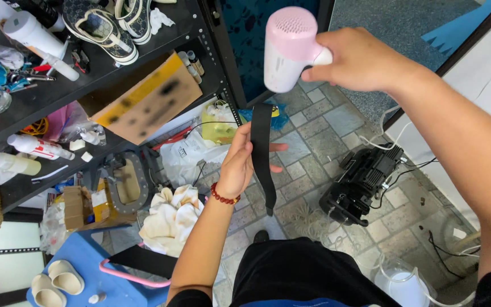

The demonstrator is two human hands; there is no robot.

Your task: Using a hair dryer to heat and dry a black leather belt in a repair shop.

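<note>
This looks like a small repair workshop, probably for shoes, crowded and much used. On the left a black metal shelf rack (143, 62) carries a pair of patterned sneakers (109, 25), white glue or cleaner bottles (35, 37), small hand tools (24, 77) and a brown cardboard sheet (149, 102). The grey paving-tile floor (319, 142) is littered with stained rags (171, 219), plastic bags (191, 153) and cables. A black motor-like machine (359, 182) stands on the right, and pale shoe soles (58, 281) rest on a blue stool (115, 284) near left.
</note>
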